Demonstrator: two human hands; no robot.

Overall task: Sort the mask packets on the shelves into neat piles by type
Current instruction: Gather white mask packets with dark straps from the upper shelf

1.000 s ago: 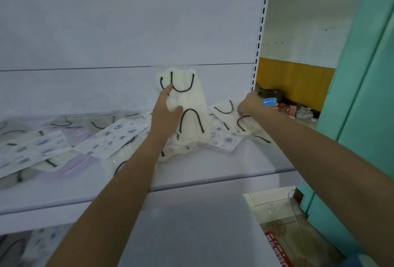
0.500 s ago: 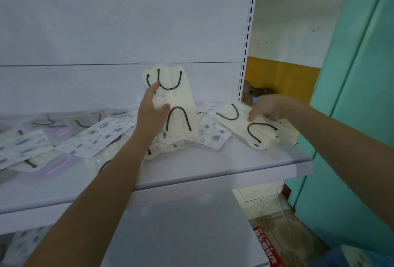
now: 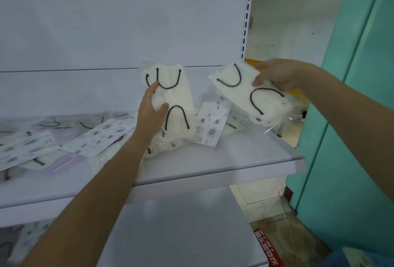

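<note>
Right of centre, the right hand (image 3: 281, 74) pinches a cream packet (image 3: 241, 92) clear above the shelf (image 3: 234, 160), its long axis slanting down to the right, just right of the cream stack (image 3: 173, 98) that the left hand (image 3: 151, 115) grips upright at centre frame.

Left hand (image 3: 152, 115) grips upright cream packets (image 3: 178, 100) with black ear loops facing out, thumb across the front. Their bottom edge stands among packets on the shelf (image 3: 234, 160). Right hand (image 3: 281, 74) pinches tilted cream packets (image 3: 245, 94), held clear above the shelf's right end. A blue-printed packet (image 3: 211, 126) leans between the two. Mixed loose packets (image 3: 42, 143) lie at left.
</note>
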